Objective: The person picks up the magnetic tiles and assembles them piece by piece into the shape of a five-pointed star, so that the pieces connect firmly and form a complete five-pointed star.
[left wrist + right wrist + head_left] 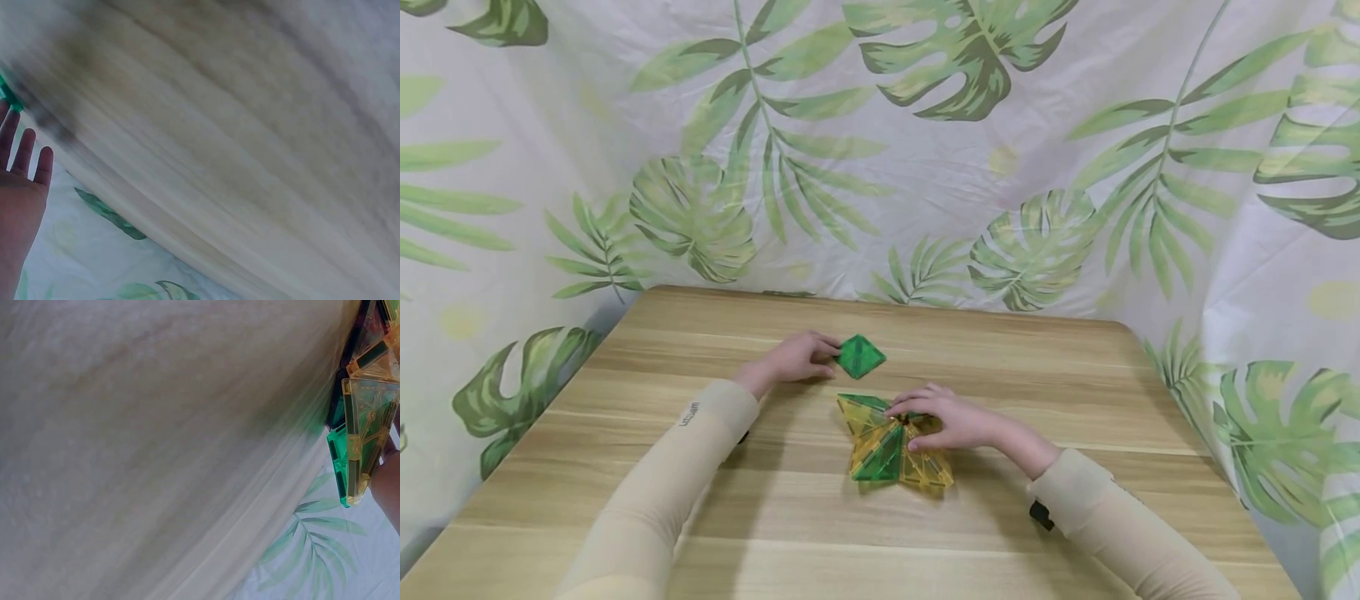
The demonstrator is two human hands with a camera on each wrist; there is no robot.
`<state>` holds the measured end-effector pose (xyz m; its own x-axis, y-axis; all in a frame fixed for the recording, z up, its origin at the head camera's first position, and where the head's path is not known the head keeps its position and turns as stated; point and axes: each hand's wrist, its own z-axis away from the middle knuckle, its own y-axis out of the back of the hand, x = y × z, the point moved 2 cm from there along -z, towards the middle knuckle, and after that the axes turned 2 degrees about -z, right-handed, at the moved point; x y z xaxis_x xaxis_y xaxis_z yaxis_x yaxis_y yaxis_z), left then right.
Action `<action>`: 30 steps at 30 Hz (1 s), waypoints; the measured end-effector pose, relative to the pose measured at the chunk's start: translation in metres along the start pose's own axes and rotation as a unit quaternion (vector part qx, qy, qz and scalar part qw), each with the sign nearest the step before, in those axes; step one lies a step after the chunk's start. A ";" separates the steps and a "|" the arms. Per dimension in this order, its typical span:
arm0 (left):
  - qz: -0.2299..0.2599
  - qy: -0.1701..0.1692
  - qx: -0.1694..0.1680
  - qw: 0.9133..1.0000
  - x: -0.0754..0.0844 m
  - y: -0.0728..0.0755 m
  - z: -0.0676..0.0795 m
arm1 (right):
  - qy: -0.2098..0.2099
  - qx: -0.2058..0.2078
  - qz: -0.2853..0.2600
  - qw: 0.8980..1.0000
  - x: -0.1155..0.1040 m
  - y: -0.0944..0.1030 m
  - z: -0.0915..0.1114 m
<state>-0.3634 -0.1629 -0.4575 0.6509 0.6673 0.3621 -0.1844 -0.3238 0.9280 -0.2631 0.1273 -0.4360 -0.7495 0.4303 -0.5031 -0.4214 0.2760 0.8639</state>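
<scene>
On the far middle of the table, two green triangular magnetic tiles (861, 356) lie edge to edge as a diamond. My left hand (797, 357) is at their left corner, fingertips touching it, fingers stretched out. In the left wrist view, a green tile edge (9, 95) shows at the fingertips. Nearer stands a star (880, 454) built from green and amber see-through magnetic tiles, raised at its centre. My right hand (958, 421) holds its right side, thumb in front and fingers over the back. In the right wrist view, amber tiles (369, 434) partly hide that hand.
The wood-grain table (805, 533) reaches back to a leaf-print cloth (925, 167) that hangs behind it and at both sides. A short gap of tabletop separates the green diamond from the star.
</scene>
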 end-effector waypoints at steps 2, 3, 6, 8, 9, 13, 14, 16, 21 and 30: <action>0.035 0.020 0.007 0.999 -0.004 0.001 -0.001 | 0.000 -0.001 0.002 1.000 0.001 0.000 0.000; 0.053 0.034 0.012 0.998 -0.006 0.001 -0.002 | -0.002 -0.002 0.003 1.000 0.002 0.000 0.000; 0.084 0.091 0.029 0.992 -0.008 -0.001 -0.004 | -0.002 -0.004 0.007 1.000 0.004 0.000 0.000; 0.076 0.126 0.038 0.988 -0.006 -0.003 -0.005 | 0.000 -0.006 0.009 1.000 0.005 -0.001 0.000; 0.062 0.140 0.040 0.987 -0.004 -0.004 -0.006 | 0.002 -0.006 0.009 1.000 0.005 -0.001 0.000; 0.021 0.188 0.027 0.982 0.001 -0.011 -0.011 | 0.010 -0.005 0.011 1.000 0.004 0.001 -0.001; 0.011 0.194 0.023 0.981 0.000 -0.012 -0.013 | 0.011 -0.006 0.012 1.000 0.004 0.001 -0.001; 0.006 0.201 0.020 0.979 0.000 -0.015 -0.015 | 0.012 -0.010 0.012 1.000 0.004 0.002 -0.002; 0.011 0.202 0.016 0.979 0.004 -0.012 -0.014 | 0.021 -0.017 0.006 1.000 0.006 0.004 -0.004; 0.059 0.192 0.006 0.980 0.012 -0.004 -0.014 | -0.012 0.045 -0.003 0.999 0.013 0.007 -0.005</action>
<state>-0.3650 -0.1442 -0.4553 0.3004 0.8271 0.4750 -0.2311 -0.4201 0.8776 -0.2784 0.1304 -0.4364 -0.7347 0.4481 -0.5093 -0.3777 0.3535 0.8558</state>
